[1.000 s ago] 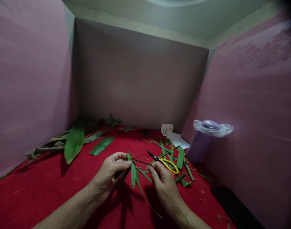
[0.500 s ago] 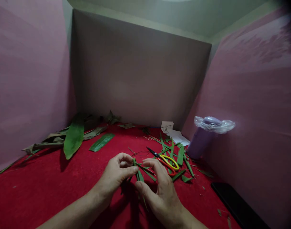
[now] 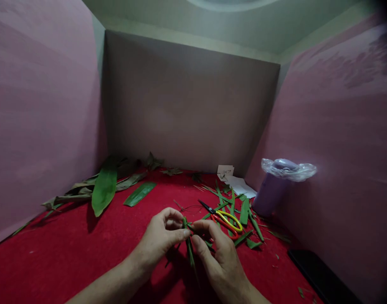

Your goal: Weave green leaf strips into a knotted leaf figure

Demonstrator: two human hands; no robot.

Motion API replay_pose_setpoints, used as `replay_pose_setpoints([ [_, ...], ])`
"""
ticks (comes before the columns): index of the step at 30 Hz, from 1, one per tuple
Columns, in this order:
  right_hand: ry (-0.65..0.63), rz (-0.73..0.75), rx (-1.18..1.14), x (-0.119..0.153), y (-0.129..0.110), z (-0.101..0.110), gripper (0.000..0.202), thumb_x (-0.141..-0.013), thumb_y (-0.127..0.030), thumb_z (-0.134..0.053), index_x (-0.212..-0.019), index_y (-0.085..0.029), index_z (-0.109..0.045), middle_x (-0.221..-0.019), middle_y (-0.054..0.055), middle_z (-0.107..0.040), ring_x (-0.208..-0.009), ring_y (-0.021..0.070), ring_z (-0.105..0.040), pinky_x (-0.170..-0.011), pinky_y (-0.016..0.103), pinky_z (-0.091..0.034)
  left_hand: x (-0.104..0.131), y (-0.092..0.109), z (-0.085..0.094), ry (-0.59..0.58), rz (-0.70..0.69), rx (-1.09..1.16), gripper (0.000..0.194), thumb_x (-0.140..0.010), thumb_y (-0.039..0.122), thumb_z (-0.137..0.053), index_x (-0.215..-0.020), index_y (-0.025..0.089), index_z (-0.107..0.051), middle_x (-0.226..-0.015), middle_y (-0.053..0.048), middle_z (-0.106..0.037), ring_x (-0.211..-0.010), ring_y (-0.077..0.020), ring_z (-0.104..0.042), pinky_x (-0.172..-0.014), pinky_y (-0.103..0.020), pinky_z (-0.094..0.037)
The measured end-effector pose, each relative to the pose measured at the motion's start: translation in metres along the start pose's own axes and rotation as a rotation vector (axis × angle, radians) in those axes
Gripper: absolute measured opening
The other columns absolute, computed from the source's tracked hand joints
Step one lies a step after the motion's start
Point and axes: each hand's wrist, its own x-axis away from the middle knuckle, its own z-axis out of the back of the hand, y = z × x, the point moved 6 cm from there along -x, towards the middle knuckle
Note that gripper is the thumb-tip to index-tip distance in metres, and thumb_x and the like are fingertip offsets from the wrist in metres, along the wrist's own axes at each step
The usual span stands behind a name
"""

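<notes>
My left hand (image 3: pixel 158 234) is closed, pinching a small bundle of folded green leaf strips (image 3: pixel 190 252) between thumb and fingers. Narrow ends of the bundle hang down over the red cloth. On the other side, my right hand (image 3: pixel 221 250) has its thumb and index finger drawn together on a strip that sticks out from the bundle's top; the pinch itself is partly hidden. Just beyond the right hand lie scissors (image 3: pixel 227 220) with black blades and one yellow and one red handle loop. A thin dark wire or thread (image 3: pixel 191 207) rests behind the fingers.
Cut leaf pieces (image 3: pixel 244 211) are scattered around the scissors. Whole leaves (image 3: pixel 104 188) and a cut leaf section (image 3: pixel 139 194) lie at left. A purple tumbler (image 3: pixel 272 192) with plastic wrap, white papers (image 3: pixel 239 186) and a black phone-like slab (image 3: pixel 318 274) are at right, on red cloth (image 3: pixel 95 257).
My right hand's thumb and index finger have come together on a strip at the bundle. My left hand keeps its hold. The whole view has shifted slightly.
</notes>
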Motion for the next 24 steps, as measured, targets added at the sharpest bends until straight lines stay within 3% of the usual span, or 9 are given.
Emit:
replay_pose_setpoints([
  [5,-0.004,-0.056,-0.091,-0.005,0.004,0.000,0.014,-0.088,-0.029,-0.050,-0.090,-0.018,-0.059,-0.081,0.003,-0.062,-0.073,0.0165,-0.057,-0.066,0.025,-0.043,0.000,0.000,0.000,-0.006,0.001,0.009,0.029,-0.052,0.018,-0.080,-0.072,0.017,-0.059,-0.065,-0.001,-0.066,-0.063,-0.0170,-0.060,-0.061,-0.027,-0.042],
  [10,0.000,-0.203,-0.203,-0.008,0.016,-0.001,0.027,-0.085,-0.040,-0.054,-0.072,-0.016,-0.059,-0.062,-0.002,-0.053,-0.058,0.0127,-0.049,-0.055,0.023,-0.039,-0.002,-0.005,0.001,-0.031,0.025,0.043,0.030,-0.052,0.017,-0.080,-0.073,0.017,-0.060,-0.064,0.000,-0.066,-0.060,-0.0148,-0.059,-0.058,-0.025,-0.041],
  [15,-0.048,-0.344,-0.352,-0.009,0.030,-0.007,0.031,-0.078,-0.046,-0.060,-0.075,-0.015,-0.059,-0.059,-0.003,-0.052,-0.050,0.0109,-0.049,-0.046,0.021,-0.038,-0.006,-0.011,0.002,-0.061,0.061,0.066,0.031,-0.053,0.016,-0.079,-0.076,0.017,-0.058,-0.063,0.001,-0.064,-0.055,-0.0119,-0.055,-0.053,-0.023,-0.038],
  [21,-0.090,-0.338,-0.412,-0.010,0.033,-0.010,0.021,-0.074,-0.032,-0.067,-0.086,-0.017,-0.059,-0.071,-0.001,-0.059,-0.046,0.0084,-0.049,-0.044,0.021,-0.040,-0.007,-0.016,0.006,-0.035,0.071,0.004,0.033,-0.054,0.016,-0.077,-0.078,0.016,-0.055,-0.059,0.004,-0.061,-0.050,-0.0097,-0.053,-0.050,-0.022,-0.036],
  [24,-0.072,-0.285,-0.322,-0.010,0.030,-0.006,0.013,-0.074,-0.023,-0.066,-0.085,-0.018,-0.062,-0.074,0.000,-0.061,-0.057,0.0110,-0.052,-0.052,0.021,-0.041,-0.009,-0.019,0.006,-0.037,0.079,-0.012,0.033,-0.054,0.017,-0.077,-0.077,0.017,-0.054,-0.056,0.006,-0.059,-0.047,-0.0090,-0.052,-0.048,-0.021,-0.036],
])
